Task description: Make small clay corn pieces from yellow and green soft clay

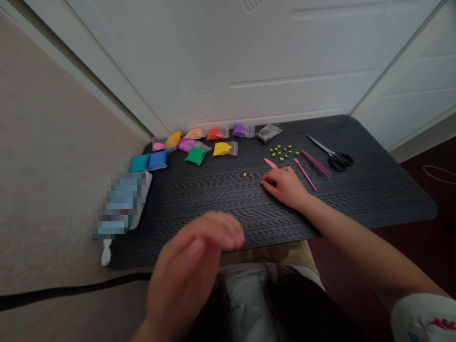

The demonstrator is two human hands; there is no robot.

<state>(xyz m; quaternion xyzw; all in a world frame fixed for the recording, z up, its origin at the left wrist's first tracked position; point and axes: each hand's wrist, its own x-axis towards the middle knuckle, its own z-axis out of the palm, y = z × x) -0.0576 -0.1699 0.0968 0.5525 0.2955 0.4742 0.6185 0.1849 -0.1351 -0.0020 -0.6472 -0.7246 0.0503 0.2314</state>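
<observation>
My left hand (195, 256) is raised close to the camera, over the near table edge. It is a little blurred, with its fingers together and gently bent; nothing shows in it. On the tabletop rests my right hand (285, 186), its fingers curled in, and whatever they may hold is hidden. A pink plastic knife (270, 163) sticks out from behind that hand, which covers its handle. Left of the right hand lie a small yellow ball (244, 175) and a tiny green speck (232, 174). Beyond it sit several small yellow-and-green pieces (281, 159).
A pink stick tool (305, 175), pink tweezers (316, 164) and black-handled scissors (331, 154) lie to the right. Several coloured bags, including green (195, 155), yellow (222, 149) and blue (157, 160), line the back left. A blurred-out box (121, 204) stands at the left edge.
</observation>
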